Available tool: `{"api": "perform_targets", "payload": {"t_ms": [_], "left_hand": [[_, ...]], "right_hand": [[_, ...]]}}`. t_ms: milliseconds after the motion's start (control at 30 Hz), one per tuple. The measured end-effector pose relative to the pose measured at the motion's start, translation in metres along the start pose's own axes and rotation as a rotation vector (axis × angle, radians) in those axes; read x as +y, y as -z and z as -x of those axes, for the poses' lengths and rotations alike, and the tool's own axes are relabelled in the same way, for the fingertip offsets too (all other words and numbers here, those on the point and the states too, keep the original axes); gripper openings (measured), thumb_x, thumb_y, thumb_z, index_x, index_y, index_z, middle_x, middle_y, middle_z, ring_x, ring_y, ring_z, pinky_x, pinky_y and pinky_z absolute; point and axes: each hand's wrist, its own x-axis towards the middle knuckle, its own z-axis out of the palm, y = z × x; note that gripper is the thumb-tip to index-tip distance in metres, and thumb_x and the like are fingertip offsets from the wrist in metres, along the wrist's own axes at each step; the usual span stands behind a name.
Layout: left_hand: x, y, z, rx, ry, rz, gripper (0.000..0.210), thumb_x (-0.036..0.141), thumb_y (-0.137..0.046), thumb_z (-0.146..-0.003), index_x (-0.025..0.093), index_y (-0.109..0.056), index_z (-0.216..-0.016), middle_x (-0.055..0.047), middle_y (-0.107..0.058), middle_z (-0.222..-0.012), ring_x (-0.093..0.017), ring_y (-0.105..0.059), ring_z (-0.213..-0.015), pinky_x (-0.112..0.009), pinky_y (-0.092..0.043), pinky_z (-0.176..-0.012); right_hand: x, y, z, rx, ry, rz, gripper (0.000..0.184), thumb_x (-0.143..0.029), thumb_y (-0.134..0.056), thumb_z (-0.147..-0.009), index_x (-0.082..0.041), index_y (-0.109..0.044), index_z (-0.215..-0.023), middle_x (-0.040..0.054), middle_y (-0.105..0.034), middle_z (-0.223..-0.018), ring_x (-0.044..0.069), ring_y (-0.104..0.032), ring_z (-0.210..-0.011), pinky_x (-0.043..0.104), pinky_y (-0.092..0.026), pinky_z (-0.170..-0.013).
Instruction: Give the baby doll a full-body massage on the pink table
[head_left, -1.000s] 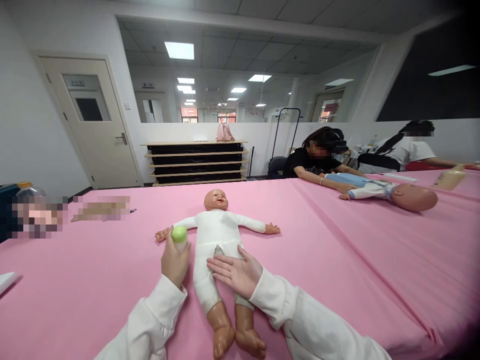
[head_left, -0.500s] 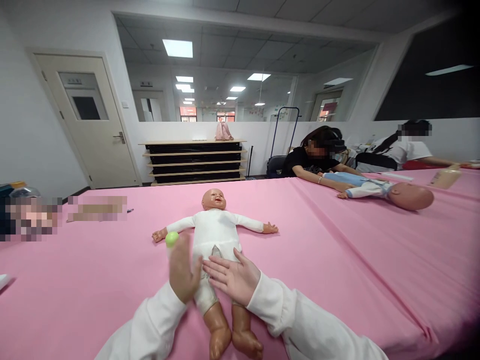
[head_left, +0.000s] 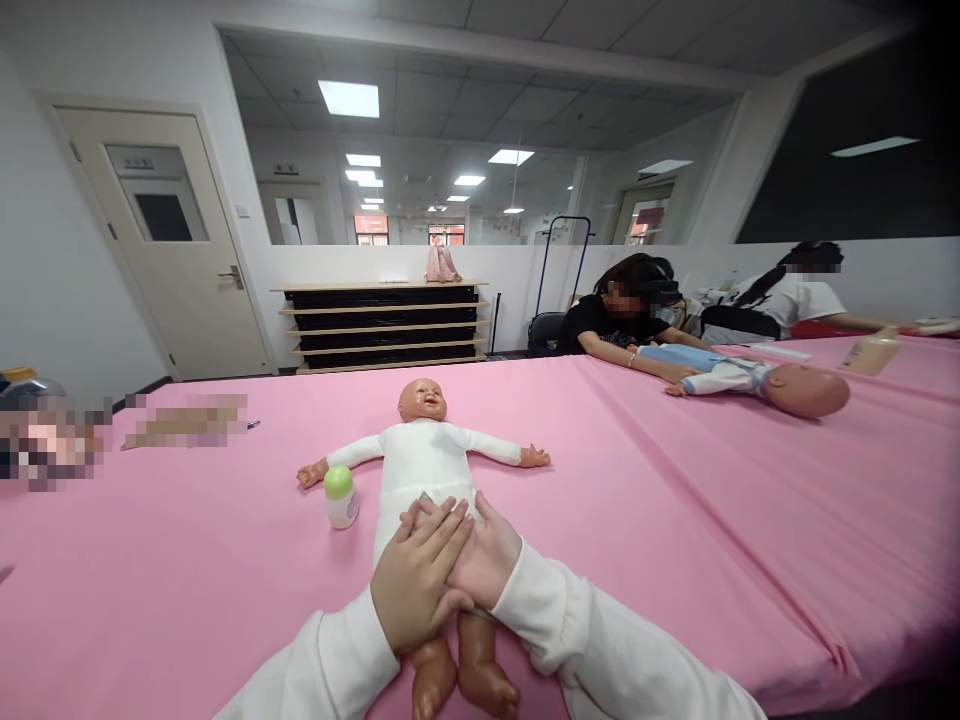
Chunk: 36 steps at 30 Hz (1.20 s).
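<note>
Head view: our left hand [head_left: 420,585] lies flat across our upturned, spread right hand [head_left: 491,555], over the doll [head_left: 426,455]. Green-capped bottle [head_left: 342,500] stands left of doll, contents unclear; pink cloth [head_left: 637,530] runs wide right of doll, far edge beyond its head.

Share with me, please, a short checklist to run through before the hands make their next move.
1. The bottle stands upright on the pink cloth: ok.
2. Its green cap is on: ok.
3. The left hand is off the bottle: ok, it lies back up across the other palm.
4. The two hands are apart: not ok, the left overlaps the upturned right hand.
5. The right palm is bare: cannot tell, as the left fingers cover much of it.
6. The doll lies face up with its arms spread: ok.
</note>
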Motion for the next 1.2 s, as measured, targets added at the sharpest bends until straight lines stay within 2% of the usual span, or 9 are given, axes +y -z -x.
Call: {"api": "perform_targets", "payload": {"t_ms": [67,167,267,367,467,600,733,1033,1200], "left_hand": [[0.001,-0.001,0.002,0.02,-0.023,0.008,0.068,0.057,-0.027,-0.084,0.01,-0.035,-0.133,-0.012,-0.042,-0.133,-0.025,-0.033,-0.127,-0.044,-0.009,-0.109],[0.003,-0.002,0.006,-0.027,-0.124,0.075,0.058,0.05,-0.029,-0.087,0.015,-0.038,-0.132,-0.01,-0.045,-0.132,-0.022,-0.036,-0.126,-0.044,-0.012,-0.109],[-0.001,-0.001,0.009,0.014,-0.168,0.143,0.044,0.036,-0.032,-0.089,0.017,-0.044,-0.127,-0.008,-0.053,-0.124,-0.021,-0.04,-0.123,-0.044,-0.022,-0.106],[-0.008,0.001,0.013,0.151,-0.147,0.195,0.036,0.025,-0.035,-0.086,0.014,-0.054,-0.116,-0.009,-0.061,-0.113,-0.021,-0.049,-0.114,-0.04,-0.035,-0.097],[-0.017,0.002,0.015,0.288,-0.082,0.228,0.03,0.016,-0.037,-0.083,0.013,-0.059,-0.103,-0.008,-0.066,-0.1,-0.019,-0.057,-0.1,-0.035,-0.043,-0.086],[-0.03,-0.005,0.019,0.36,0.085,0.209,0.024,0.011,-0.04,-0.081,0.015,-0.061,-0.093,-0.005,-0.068,-0.087,-0.017,-0.061,-0.086,-0.032,-0.046,-0.075],[-0.04,-0.013,0.023,0.372,0.182,0.18,0.023,0.01,-0.042,-0.082,0.017,-0.063,-0.087,-0.003,-0.068,-0.082,-0.017,-0.061,-0.081,-0.031,-0.047,-0.071],[-0.042,-0.025,0.029,0.269,0.209,0.252,0.023,0.013,-0.041,-0.084,0.016,-0.063,-0.092,-0.004,-0.068,-0.088,-0.015,-0.062,-0.084,-0.03,-0.05,-0.076],[-0.059,-0.015,0.01,0.137,0.21,0.406,0.026,0.016,-0.038,-0.086,0.017,-0.064,-0.092,-0.003,-0.068,-0.092,-0.014,-0.062,-0.09,-0.027,-0.05,-0.082]], "right_hand": [[-0.002,0.006,-0.004,-0.16,-0.06,-0.169,0.069,-0.065,-0.034,-0.075,-0.01,-0.052,-0.112,0.0168,-0.046,-0.128,0.023,-0.042,-0.121,0.041,-0.027,-0.104],[-0.003,0.016,-0.011,-0.27,-0.108,-0.396,0.069,-0.066,-0.036,-0.074,-0.011,-0.05,-0.113,0.0147,-0.041,-0.133,0.021,-0.04,-0.123,0.035,-0.024,-0.105],[-0.002,0.021,-0.014,-0.311,-0.15,-0.402,0.063,-0.061,-0.043,-0.075,-0.011,-0.051,-0.112,0.015,-0.046,-0.128,0.022,-0.045,-0.119,0.036,-0.025,-0.104],[0.0,0.022,-0.015,-0.303,-0.091,-0.297,0.051,-0.051,-0.055,-0.073,-0.011,-0.056,-0.105,0.0134,-0.058,-0.113,0.022,-0.054,-0.108,0.037,-0.03,-0.101],[0.002,0.025,-0.018,-0.148,0.151,-0.075,0.036,-0.042,-0.061,-0.072,-0.015,-0.059,-0.095,0.0091,-0.065,-0.096,0.021,-0.061,-0.094,0.039,-0.038,-0.092],[0.002,0.041,-0.029,0.095,0.627,0.544,0.017,-0.032,-0.058,-0.076,-0.019,-0.064,-0.084,0.0059,-0.067,-0.087,0.019,-0.061,-0.088,0.038,-0.043,-0.087],[0.002,0.063,-0.043,0.107,0.871,1.035,0.02,-0.025,-0.047,-0.081,-0.021,-0.066,-0.088,0.007,-0.067,-0.096,0.021,-0.058,-0.099,0.041,-0.043,-0.091],[0.014,0.078,-0.055,0.032,0.828,1.205,0.032,-0.021,-0.038,-0.084,-0.018,-0.063,-0.104,0.0091,-0.061,-0.113,0.02,-0.05,-0.115,0.043,-0.04,-0.098],[-0.007,0.073,-0.061,-0.049,0.721,1.12,0.028,-0.022,-0.042,-0.084,-0.017,-0.066,-0.097,0.0086,-0.066,-0.104,0.02,-0.053,-0.112,0.04,-0.041,-0.097]]}}
